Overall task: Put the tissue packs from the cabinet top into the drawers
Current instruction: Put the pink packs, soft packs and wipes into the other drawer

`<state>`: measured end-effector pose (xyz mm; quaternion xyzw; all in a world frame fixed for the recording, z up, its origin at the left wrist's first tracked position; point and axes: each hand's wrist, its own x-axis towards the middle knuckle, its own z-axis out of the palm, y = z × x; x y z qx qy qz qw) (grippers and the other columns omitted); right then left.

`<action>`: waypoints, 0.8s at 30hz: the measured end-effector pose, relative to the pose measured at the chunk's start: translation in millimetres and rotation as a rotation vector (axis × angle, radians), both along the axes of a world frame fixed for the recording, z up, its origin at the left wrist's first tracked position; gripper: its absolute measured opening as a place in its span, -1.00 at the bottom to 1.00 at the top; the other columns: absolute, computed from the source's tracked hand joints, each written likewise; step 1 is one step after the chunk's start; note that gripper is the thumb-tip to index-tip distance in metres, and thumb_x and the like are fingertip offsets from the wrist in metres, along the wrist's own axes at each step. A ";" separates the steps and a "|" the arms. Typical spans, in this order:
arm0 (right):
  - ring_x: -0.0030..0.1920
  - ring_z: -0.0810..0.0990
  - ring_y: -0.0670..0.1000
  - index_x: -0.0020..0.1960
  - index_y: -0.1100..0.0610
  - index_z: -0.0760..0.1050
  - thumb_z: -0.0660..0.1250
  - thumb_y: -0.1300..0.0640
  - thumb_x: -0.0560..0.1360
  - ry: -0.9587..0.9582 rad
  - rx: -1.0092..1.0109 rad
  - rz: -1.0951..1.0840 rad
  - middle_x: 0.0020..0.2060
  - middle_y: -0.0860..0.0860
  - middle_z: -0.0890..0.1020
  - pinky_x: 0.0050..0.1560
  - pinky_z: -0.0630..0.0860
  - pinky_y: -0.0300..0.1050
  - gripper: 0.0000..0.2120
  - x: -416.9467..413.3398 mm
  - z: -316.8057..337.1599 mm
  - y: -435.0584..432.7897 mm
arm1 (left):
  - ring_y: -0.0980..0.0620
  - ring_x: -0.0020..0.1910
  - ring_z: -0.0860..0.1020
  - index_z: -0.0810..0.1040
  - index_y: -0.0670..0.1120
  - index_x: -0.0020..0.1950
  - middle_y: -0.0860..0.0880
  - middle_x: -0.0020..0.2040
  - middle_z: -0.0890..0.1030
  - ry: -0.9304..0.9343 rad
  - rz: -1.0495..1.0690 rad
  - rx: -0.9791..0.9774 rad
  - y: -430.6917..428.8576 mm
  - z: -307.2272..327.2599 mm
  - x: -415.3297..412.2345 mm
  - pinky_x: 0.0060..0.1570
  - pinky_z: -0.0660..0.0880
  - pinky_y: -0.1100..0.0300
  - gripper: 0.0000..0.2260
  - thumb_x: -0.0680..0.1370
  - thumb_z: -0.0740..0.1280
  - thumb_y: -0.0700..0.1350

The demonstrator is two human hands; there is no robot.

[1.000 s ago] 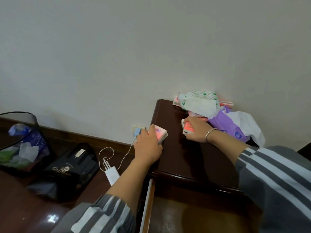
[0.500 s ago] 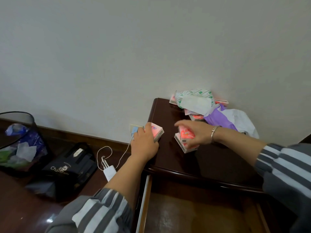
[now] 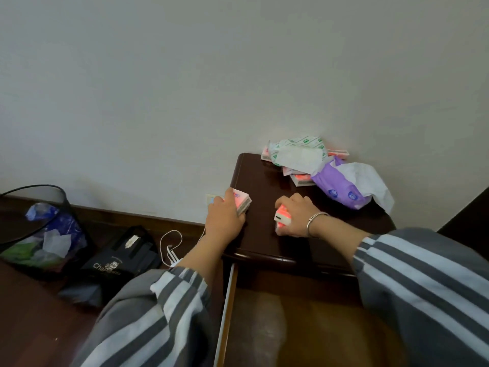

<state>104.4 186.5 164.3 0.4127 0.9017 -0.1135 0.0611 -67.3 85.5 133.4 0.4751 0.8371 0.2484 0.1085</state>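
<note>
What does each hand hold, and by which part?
The left hand grips a pink tissue pack over its left end; the right hand grips a second pack from above.

One head-worn wide-angle view looked forward and down from close above the dark brown polished wooden cabinet (image 3: 264,178), the plain white wall (image 3: 238,75) filling the far half, the open wooden drawer (image 3: 312,329) nearest.

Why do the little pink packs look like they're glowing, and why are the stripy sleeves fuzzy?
Head view: the left pink pack and right pink pack are overexposed, so their colour blooms and the print washes out; same view, the left sleeve sits near the lens and looks smeared.
</note>
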 end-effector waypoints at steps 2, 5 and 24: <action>0.20 0.32 0.14 0.26 -0.13 0.29 0.44 -0.18 0.25 0.110 -0.029 -0.058 0.21 0.04 0.35 0.18 0.38 0.00 -0.37 11.4 -4.1 -25.1 | -0.22 0.21 0.43 0.15 -0.05 0.47 -0.21 0.26 0.42 0.000 0.001 0.014 -13.8 2.7 7.4 0.13 0.49 -0.07 -0.43 0.53 0.32 -0.01; 0.17 0.33 0.06 0.24 -0.15 0.32 0.44 -0.18 0.25 0.225 -0.051 0.038 0.18 -0.02 0.35 0.16 0.40 -0.08 -0.39 41.4 -7.9 -73.2 | -0.17 0.20 0.45 0.16 -0.04 0.48 -0.18 0.26 0.44 -0.012 -0.020 0.032 -57.4 3.2 20.9 0.12 0.51 -0.04 -0.40 0.52 0.35 0.01; 0.14 0.37 0.02 0.23 -0.19 0.35 0.39 -0.24 0.24 0.292 -0.044 -0.346 0.17 -0.07 0.38 0.19 0.36 -0.19 -0.40 206.7 -105.7 -196.9 | -0.31 0.51 0.06 -0.37 -0.03 0.54 -0.22 0.57 -0.08 -0.303 -0.060 -0.709 -172.8 -58.6 164.3 0.45 0.11 -0.16 -0.13 0.53 0.14 0.32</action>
